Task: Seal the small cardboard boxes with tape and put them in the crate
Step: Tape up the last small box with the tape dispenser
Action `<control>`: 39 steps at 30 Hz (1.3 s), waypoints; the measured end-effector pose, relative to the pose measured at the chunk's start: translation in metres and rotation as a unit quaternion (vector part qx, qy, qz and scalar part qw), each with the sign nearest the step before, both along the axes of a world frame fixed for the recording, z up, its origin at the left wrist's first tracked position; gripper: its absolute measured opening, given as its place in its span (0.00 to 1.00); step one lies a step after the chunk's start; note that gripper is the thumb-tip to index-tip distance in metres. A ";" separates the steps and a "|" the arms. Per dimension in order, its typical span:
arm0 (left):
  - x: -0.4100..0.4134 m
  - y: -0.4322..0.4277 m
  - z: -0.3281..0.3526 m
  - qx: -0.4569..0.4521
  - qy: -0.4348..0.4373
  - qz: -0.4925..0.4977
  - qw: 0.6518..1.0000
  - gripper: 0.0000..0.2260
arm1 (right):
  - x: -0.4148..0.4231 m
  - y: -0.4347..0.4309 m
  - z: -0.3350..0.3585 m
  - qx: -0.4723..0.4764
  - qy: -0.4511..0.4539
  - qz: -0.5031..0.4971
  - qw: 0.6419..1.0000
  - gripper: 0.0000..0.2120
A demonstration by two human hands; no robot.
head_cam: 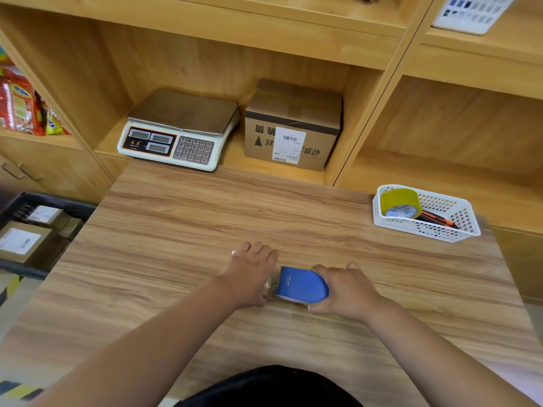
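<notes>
Near the front edge of the wood-grain tabletop (293,207), both hands work close together. Right hand (348,292): fingers and thumb wrapped around the rear of a blue plastic tape dispenser (302,284), which lies low on the table with its toothed end pointing left. Left hand (252,274): palm down, knuckles up, touching that toothed end. A glossy clear patch shows between hand and dispenser. Whether the left fingers pinch anything, cannot tell; they are hidden under the hand.

Small brown cardboard boxes (23,242), each with a white label, sit in a dark plastic crate (44,199) off the table's left edge, lower than the tabletop. At least two boxes visible; that area is blurred.

Right rear corner of table: white perforated plastic basket (458,221) holding an olive-yellow roll of tape (399,201), tilted against the left wall, and an orange-and-black tool (437,220) lying beside it.

Beyond the table, wooden shelving (205,54). In the middle bay: white electronic scale (179,130) with steel pan and keypad on the left, large brown cardboard box (293,127) with a barcode label on the right, the two just beside each other. Far left bay: red and yellow packets (20,107).
</notes>
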State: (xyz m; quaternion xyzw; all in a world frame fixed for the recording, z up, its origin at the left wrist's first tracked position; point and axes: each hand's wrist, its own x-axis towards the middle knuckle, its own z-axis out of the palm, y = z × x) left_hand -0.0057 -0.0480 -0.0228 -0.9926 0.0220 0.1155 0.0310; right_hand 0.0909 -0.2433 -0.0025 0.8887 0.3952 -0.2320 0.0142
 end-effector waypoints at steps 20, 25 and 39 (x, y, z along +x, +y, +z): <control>-0.040 0.070 -0.024 -0.283 0.069 0.142 0.946 0.44 | -0.012 0.038 0.028 0.063 0.013 0.014 0.998 0.26; -0.035 0.064 -0.032 -0.182 0.026 0.109 0.977 0.46 | -0.019 0.051 0.027 0.033 -0.028 0.045 0.998 0.25; -0.023 0.064 -0.037 -0.145 0.031 0.084 0.985 0.43 | -0.005 0.040 0.037 0.041 -0.007 0.044 0.998 0.27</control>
